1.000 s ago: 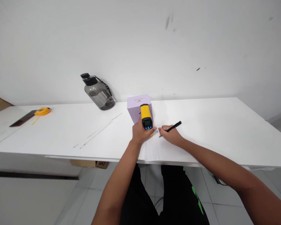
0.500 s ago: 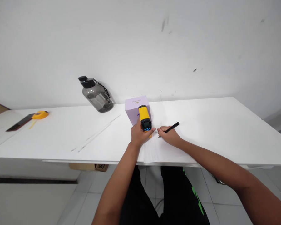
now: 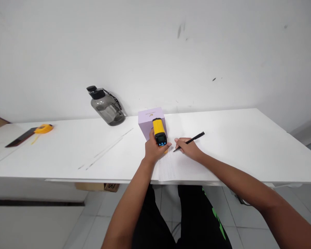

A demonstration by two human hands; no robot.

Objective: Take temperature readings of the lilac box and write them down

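My left hand [image 3: 153, 148] is wrapped round a yellow and black infrared thermometer [image 3: 159, 128] with a small dark screen and blue buttons facing me. Its far end is in front of a lilac box [image 3: 146, 126], which it partly covers. In my right hand [image 3: 188, 148] is a slim black pen [image 3: 197, 136], its tip down and to the left. The tip is at or just over a pale sheet of paper [image 3: 167, 168] near the table's front edge; contact cannot be made out.
A grey translucent water bottle [image 3: 107, 109] with a black lid stands by the wall on the left. Farther left, an orange tape measure [image 3: 44, 128] touches a dark flat tool [image 3: 21, 137]. The white table [image 3: 235, 145] extends along the wall. A cardboard box [image 3: 93, 186] shows below it.
The pen has tipped lower in my right hand, its back end swinging right and its tip shifting slightly left. My left hand keeps its hold on the thermometer.
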